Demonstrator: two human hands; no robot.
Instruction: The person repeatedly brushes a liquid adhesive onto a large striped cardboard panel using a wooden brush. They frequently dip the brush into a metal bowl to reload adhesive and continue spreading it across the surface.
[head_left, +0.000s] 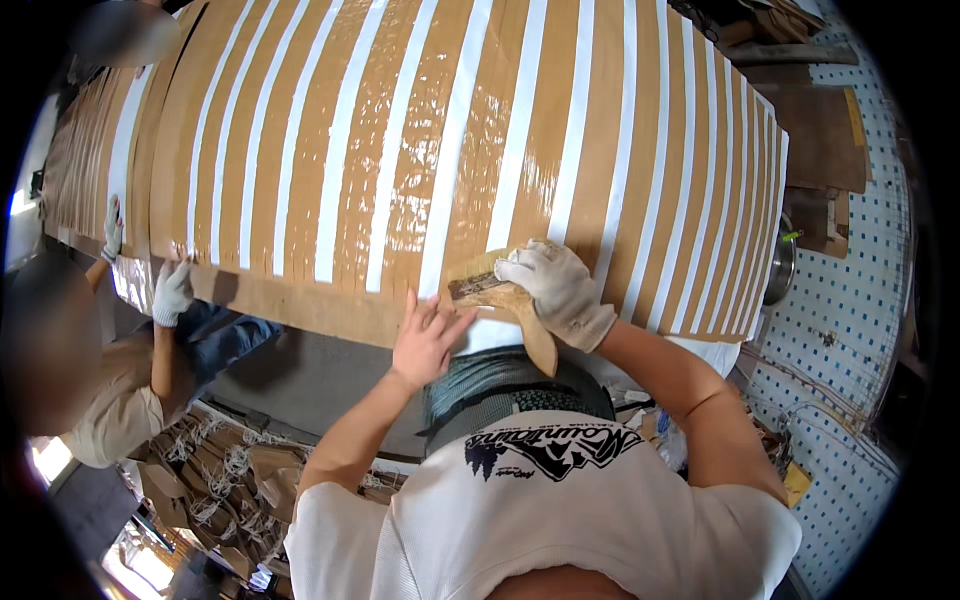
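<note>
Fanned brown paper sheets with white strips between them spread across the surface in front of me, and a wet gloss shows on the middle ones. My right hand, in a white work glove, is closed around a wide wooden brush. Its tapered handle points back toward my body, and its dark, coated end rests at the sheets' near edge. The bristles are mostly hidden. Just left of the brush, my bare left hand lies with fingers apart on the near edge of the sheets.
At the left a co-worker's gloved hands touch another stretch of fanned sheets. Bundles of brown pieces tied with white string lie on the lower left. A round metal container stands beyond the right end, near brown boards.
</note>
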